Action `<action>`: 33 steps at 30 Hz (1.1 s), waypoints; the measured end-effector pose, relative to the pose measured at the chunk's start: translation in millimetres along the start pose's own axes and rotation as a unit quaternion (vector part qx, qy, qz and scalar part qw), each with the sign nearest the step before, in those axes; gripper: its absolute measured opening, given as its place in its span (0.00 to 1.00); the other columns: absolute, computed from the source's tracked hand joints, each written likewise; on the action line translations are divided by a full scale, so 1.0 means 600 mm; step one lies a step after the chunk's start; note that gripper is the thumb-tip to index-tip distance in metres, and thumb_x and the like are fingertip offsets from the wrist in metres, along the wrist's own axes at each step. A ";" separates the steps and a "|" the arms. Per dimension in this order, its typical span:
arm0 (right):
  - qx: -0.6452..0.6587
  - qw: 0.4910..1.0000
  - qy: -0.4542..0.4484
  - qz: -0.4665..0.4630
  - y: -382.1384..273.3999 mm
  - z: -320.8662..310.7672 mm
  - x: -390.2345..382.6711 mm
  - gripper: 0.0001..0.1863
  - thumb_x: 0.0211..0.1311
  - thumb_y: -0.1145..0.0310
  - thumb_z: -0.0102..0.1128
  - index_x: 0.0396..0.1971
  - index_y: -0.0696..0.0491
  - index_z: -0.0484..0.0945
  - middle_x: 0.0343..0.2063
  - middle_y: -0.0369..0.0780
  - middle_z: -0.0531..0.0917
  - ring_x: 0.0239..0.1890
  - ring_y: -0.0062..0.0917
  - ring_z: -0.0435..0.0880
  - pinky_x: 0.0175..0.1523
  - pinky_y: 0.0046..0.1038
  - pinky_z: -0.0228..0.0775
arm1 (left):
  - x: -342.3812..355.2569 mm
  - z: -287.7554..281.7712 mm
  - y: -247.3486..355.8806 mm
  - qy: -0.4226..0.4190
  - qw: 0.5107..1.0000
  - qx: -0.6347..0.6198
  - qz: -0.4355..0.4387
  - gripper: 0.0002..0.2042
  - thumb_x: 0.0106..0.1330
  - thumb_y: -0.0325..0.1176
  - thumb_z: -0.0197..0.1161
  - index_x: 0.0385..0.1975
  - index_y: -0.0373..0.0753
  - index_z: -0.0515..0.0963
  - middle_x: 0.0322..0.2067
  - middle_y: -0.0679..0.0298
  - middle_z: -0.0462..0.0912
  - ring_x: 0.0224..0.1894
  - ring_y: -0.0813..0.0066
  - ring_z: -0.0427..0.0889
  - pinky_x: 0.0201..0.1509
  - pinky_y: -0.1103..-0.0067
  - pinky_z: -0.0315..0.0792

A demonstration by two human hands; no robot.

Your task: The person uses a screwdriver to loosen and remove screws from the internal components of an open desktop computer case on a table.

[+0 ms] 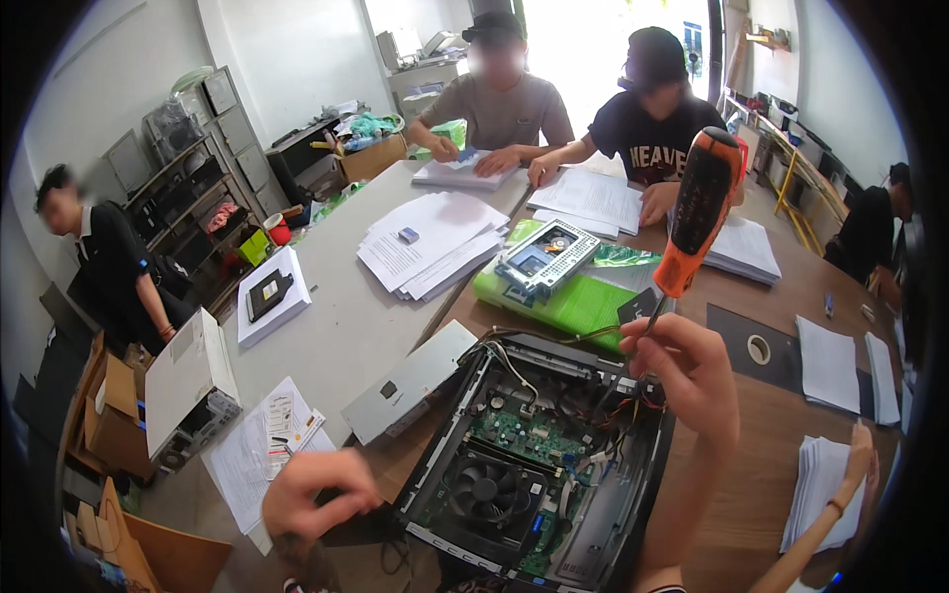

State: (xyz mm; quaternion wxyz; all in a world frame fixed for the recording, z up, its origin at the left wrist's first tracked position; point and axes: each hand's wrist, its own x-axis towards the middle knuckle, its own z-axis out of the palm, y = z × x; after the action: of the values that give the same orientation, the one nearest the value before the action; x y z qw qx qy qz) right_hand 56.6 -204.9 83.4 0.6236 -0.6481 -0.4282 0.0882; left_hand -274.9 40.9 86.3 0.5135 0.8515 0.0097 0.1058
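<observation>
An open desktop computer case lies in front of me, with a green circuit board and a black cooling fan inside. Above its right side, my right hand pinches the metal shaft of a screwdriver. The orange and black handle points up; the shaft slants down toward the cables, its tip hard to make out. My left hand, slightly blurred, hovers left of the case with fingers curled and nothing visible in them. A silver power supply rests beside the case's far left edge.
Behind the case, a metal drive bracket sits on a green package. Paper stacks cover the far table. Another computer case stands left. A tape roll lies right. Two people sit opposite; another person's hand reaches in at right.
</observation>
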 end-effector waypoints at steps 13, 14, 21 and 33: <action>-0.064 0.997 0.007 -0.043 0.010 -0.016 0.003 0.08 0.64 0.80 0.60 0.42 0.61 0.82 0.31 0.40 0.86 0.32 0.17 0.85 0.35 0.20 0.75 | 0.430 0.213 -0.121 -0.204 0.947 -0.214 0.126 0.19 0.66 0.31 0.59 0.55 0.33 0.75 0.46 0.61 0.82 0.51 0.75 0.78 0.59 0.73 0.71; -0.061 0.997 0.022 -0.051 0.011 -0.017 0.005 0.07 0.62 0.80 0.62 0.40 0.61 0.83 0.30 0.40 0.87 0.32 0.17 0.86 0.35 0.20 0.75 | 0.427 0.205 -0.115 -0.203 0.948 -0.211 0.126 0.20 0.66 0.32 0.59 0.57 0.33 0.75 0.48 0.60 0.81 0.52 0.74 0.78 0.59 0.73 0.71; -0.081 0.993 0.055 -0.068 0.025 0.003 0.018 0.05 0.59 0.78 0.67 0.36 0.60 0.85 0.25 0.37 0.86 0.27 0.14 0.84 0.30 0.18 0.70 | 0.405 0.179 -0.115 -0.226 0.957 -0.145 0.106 0.18 0.65 0.27 0.60 0.54 0.32 0.75 0.49 0.60 0.82 0.52 0.73 0.79 0.59 0.73 0.72; -0.086 0.993 0.020 -0.073 0.019 0.004 0.022 0.09 0.60 0.76 0.67 0.41 0.57 0.85 0.31 0.38 0.84 0.28 0.17 0.83 0.31 0.20 0.74 | 0.411 0.199 -0.117 -0.166 0.969 -0.142 0.112 0.09 0.64 0.22 0.66 0.43 0.32 0.80 0.40 0.61 0.85 0.45 0.75 0.84 0.53 0.77 0.78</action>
State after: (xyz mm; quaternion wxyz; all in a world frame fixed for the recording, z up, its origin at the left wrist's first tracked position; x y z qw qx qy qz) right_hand 68.3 -192.7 78.6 0.5791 -0.6679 -0.4674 -0.0078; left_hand -4.7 0.7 12.7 0.6087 0.7709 -0.1863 0.0204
